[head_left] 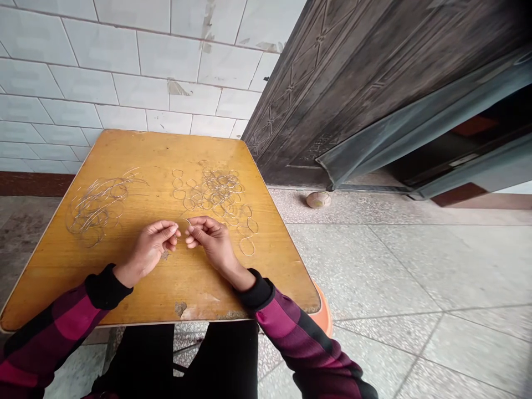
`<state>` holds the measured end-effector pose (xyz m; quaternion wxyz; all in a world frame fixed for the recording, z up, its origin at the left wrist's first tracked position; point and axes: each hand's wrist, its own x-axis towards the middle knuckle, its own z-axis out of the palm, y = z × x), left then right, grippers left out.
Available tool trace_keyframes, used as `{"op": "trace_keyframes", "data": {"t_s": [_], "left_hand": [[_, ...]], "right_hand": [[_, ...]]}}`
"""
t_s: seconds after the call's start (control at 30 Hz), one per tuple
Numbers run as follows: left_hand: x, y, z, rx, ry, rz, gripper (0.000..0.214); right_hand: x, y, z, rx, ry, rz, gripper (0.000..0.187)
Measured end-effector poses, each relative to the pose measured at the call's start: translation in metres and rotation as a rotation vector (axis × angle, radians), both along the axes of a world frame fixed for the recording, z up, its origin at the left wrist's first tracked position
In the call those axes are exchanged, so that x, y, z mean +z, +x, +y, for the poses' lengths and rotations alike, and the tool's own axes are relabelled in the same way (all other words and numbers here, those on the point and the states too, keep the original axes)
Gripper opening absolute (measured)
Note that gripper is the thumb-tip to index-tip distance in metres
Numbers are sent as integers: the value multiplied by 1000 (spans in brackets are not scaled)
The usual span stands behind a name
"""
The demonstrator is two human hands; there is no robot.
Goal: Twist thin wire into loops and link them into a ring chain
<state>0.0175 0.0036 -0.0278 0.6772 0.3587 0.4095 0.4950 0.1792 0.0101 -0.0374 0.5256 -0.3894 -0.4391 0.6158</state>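
Observation:
Both my hands rest near the middle of a worn yellow wooden table (137, 288). My left hand (150, 246) and my right hand (211, 237) are closed, fingertips pinched together on a thin piece of wire (185, 220) that runs between them. A tangle of unbent curved wires (96, 205) lies to the left of my left hand. A pile of wires bent into loops (216, 194) lies just beyond and to the right of my right hand, with single loops (246, 245) trailing toward the table's right edge.
A white tiled wall stands behind the table. A dark metal door (374, 83) leans open at the right. A small round object (318, 199) lies on the speckled floor near the door. An orange stool edge (324, 313) shows under the table's right corner.

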Motion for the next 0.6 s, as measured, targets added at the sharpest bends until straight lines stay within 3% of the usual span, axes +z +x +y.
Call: {"op": "trace_keyframes", "data": {"t_s": [0.6], "left_hand": [[1,1,-2,22,117,135,22]], "right_hand": [[-5,-6,-5,33,-8,-50,27]]}}
